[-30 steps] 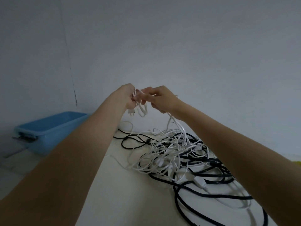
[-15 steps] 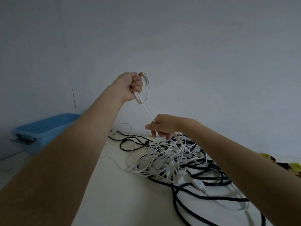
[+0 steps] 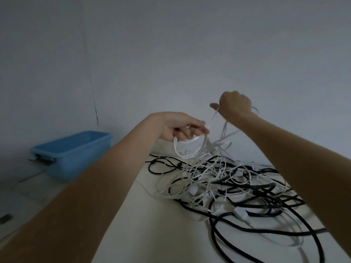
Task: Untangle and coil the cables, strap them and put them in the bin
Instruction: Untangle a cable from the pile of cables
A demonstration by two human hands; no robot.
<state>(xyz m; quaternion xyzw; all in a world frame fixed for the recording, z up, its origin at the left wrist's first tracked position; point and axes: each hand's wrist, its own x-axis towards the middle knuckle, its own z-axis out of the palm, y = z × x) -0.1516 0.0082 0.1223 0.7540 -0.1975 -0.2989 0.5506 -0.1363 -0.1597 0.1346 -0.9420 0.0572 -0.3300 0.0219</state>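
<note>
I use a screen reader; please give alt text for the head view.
The left hand holds a small white cable coil while the right hand lifts its strand from a black-and-white cable tangle. A blue bin sits at left.

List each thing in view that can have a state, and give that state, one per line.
Left hand: holds a small coil of white cable.
Right hand: raised, pinching the same cable.
Cable pile: black and white, tangled.
Blue bin: open, no lid.

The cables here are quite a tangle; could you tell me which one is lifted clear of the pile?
The thin white cable: the left hand holds its coiled loops, the right hand pinches its strand higher up. The black cables lie on the table.
</note>
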